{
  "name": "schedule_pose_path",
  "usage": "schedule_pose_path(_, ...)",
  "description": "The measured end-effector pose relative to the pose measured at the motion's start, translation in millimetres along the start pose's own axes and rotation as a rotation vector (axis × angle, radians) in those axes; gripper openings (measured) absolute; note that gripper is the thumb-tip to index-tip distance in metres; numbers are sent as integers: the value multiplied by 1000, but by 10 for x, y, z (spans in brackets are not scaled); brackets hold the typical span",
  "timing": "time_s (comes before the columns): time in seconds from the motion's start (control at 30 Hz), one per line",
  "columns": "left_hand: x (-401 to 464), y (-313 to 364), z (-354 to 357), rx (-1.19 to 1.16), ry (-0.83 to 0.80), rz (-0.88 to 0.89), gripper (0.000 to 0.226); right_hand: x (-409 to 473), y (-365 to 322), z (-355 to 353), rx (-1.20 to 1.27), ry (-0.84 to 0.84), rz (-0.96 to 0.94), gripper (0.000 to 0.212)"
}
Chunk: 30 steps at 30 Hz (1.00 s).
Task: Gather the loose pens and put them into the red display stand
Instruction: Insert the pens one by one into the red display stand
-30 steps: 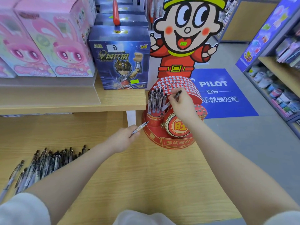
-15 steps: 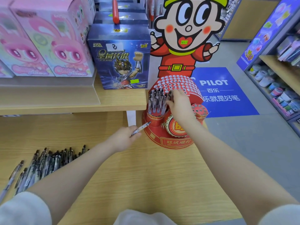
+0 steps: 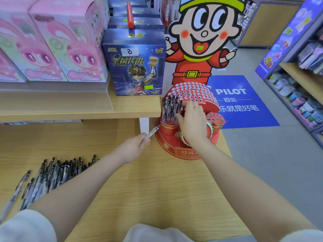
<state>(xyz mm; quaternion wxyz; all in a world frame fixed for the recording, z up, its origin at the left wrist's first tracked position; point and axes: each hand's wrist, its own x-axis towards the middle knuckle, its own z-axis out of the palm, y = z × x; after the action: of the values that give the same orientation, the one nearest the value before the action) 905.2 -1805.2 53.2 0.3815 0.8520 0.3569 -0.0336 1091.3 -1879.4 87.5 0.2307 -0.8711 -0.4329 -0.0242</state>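
Note:
The red display stand (image 3: 201, 92) sits at the right end of the wooden table, its top dotted with white holes. A cluster of dark pens (image 3: 170, 109) stands in its left side. My right hand (image 3: 192, 123) is over the stand, thumb and forefinger pinching the rightmost pen of that cluster. To the left of the stand's base, my left hand (image 3: 132, 147) grips one clear pen (image 3: 152, 132), whose tip points up toward the stand. A pile of loose pens (image 3: 52, 172) lies on the table at the far left.
A raised wooden shelf (image 3: 78, 109) behind carries pink toy boxes (image 3: 66, 49) and a blue box (image 3: 136, 63). A cartoon cut-out (image 3: 201, 41) rises behind the stand. The table edge (image 3: 232, 172) drops to grey floor on the right, with a shelving unit (image 3: 297, 75) beyond.
My right hand has brought its pen down from above the stand into the pen cluster and stays on it. My left hand has held its pen still.

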Motion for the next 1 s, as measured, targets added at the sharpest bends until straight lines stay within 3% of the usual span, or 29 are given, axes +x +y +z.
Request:
schedule_pose_path(0.07, -32, -22, 8, -28, 14, 18, 30, -131, -45, -18, 289, -59, -29, 20)
schedule_pose_path(0.17, -53, 10, 13, -40, 8, 72, 29, -289, -130, -48, 538, -474, -6, 15)
schedule_pose_path(0.23, -46, 52, 9, -34, -4, 122, 26, -366, -169, -52, 661, -576, -1, 11)
schedule_pose_path(0.33, -34, 106, 7, -19, -19, 171, 28, -434, -199, -47, 783, -565, 23, 21)
schedule_pose_path(0.43, -15, 100, -4, 55, 3, 174, 28, -423, -227, -50, 722, -493, -47, 17)
schedule_pose_path(0.5, -7, 54, -38, 168, 44, 161, 20, -366, -224, -62, 666, -354, -44, 14)
schedule_pose_path(0.6, -1, -81, -104, 249, 47, 74, 28, -204, -177, -150, 628, -49, 20, 8)
schedule_pose_path(0.7, -9, -212, -125, 265, 15, 28, 26, -57, -111, -200, 532, 100, 17, 8)
schedule_pose_path(0.87, 8, -271, -94, 255, -11, 15, 29, 46, -84, -51, 346, 29, -29, 15)
schedule_pose_path(1.0, 44, -228, -71, 189, -16, 9, 29, 26, -103, 111, 342, -35, -27, 12)
